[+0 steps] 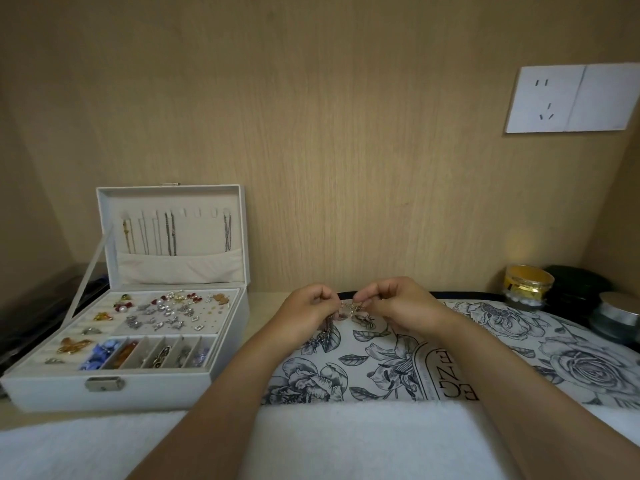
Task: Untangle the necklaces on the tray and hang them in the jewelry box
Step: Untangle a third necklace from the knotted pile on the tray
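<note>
**Knot in the pinch, above the tray's far edge**

Here is the tangled necklace (pixel 352 306) — a small gold-and-silver cluster held just above the far edge of the floral tray (pixel 519 344), toward its left end. The left hand (pixel 310 308) pinches it from one side and the right hand (pixel 401 306) from the other, fingers curled tight and close together. A darker strand (pixel 327 330) dangles below the left hand, over the tray. How many chains are in the knot I cannot tell; it is too small.

Over at the counter's left end stands the open jewelry box (pixel 114 393), with several chains (pixel 169 237) hanging in its lid and some hooks (pixel 199 213) free.

The risk from here, as I read it — pulling the two sides straight apart would tighten the knot or snap a fine link. The loose strand could also snag on the tray's rim or slip out of the pinch.
</note>
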Action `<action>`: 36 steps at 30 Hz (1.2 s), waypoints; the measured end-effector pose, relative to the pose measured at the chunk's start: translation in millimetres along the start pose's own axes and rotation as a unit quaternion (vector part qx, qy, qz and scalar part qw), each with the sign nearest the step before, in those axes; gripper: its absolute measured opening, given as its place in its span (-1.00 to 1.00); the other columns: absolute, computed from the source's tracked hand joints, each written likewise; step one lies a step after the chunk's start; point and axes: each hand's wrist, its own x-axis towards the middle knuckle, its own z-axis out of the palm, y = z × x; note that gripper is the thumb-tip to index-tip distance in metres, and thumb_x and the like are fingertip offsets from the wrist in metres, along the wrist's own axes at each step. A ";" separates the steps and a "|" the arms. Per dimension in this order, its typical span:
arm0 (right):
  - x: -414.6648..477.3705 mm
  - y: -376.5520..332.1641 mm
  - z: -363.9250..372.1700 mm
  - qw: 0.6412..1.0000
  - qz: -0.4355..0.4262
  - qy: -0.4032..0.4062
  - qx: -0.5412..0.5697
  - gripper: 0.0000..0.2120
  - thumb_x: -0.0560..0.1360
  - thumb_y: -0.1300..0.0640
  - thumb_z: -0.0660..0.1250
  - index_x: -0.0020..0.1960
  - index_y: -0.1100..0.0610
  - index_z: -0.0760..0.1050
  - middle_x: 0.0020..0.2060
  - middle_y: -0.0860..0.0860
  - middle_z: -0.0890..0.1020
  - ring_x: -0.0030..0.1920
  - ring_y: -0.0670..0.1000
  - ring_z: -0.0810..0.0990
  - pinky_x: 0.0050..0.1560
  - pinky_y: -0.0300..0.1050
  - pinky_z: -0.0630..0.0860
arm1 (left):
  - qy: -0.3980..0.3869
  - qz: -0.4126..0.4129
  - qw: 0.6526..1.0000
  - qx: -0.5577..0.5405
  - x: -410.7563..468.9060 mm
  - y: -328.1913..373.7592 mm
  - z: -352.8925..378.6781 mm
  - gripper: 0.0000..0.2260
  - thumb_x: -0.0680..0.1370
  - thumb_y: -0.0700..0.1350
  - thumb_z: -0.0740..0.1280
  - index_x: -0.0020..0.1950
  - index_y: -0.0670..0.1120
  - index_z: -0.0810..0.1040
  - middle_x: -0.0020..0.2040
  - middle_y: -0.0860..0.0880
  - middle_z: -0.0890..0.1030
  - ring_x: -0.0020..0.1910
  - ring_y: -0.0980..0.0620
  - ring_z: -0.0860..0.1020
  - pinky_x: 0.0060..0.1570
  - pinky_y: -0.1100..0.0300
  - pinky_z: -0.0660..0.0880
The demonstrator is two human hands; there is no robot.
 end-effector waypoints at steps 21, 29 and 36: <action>-8.7 -14.2 2.8 0.998 -0.042 -0.032 0.032 -0.86 0.58 0.15 0.37 -0.05 0.22 0.64 -0.60 -0.18 0.50 -0.63 -0.18 0.34 -0.58 -0.38 0.24 | -0.099 -0.059 0.985 -0.128 2.1 6.8 -6.6 -0.63 0.58 0.00 0.22 0.17 -0.25 0.61 0.15 -0.13 0.67 0.22 -0.09 0.58 0.43 -0.12 0.30; -1.3 -6.9 5.8 0.997 -0.037 -0.029 0.054 -0.85 0.58 0.11 0.37 -0.02 0.16 0.68 -0.36 -0.01 0.67 -0.49 -0.04 0.24 -0.45 -0.15 0.14 | -0.088 -0.019 0.996 -0.019 0.8 12.6 -9.8 -0.73 0.62 0.06 0.27 -0.19 0.02 0.65 -0.18 0.02 0.65 -0.11 0.00 0.56 0.13 0.02 0.44; 0.2 -8.1 6.9 0.995 -0.058 0.007 0.083 -0.87 0.53 0.22 0.43 0.06 0.17 0.55 -0.31 -0.02 0.60 -0.46 -0.10 0.44 -0.49 -0.30 0.36 | -0.053 -0.016 0.995 -0.079 5.3 10.4 -11.7 -0.76 0.60 0.02 0.29 -0.21 0.02 0.66 -0.22 0.00 0.61 -0.11 -0.06 0.50 0.08 0.00 0.39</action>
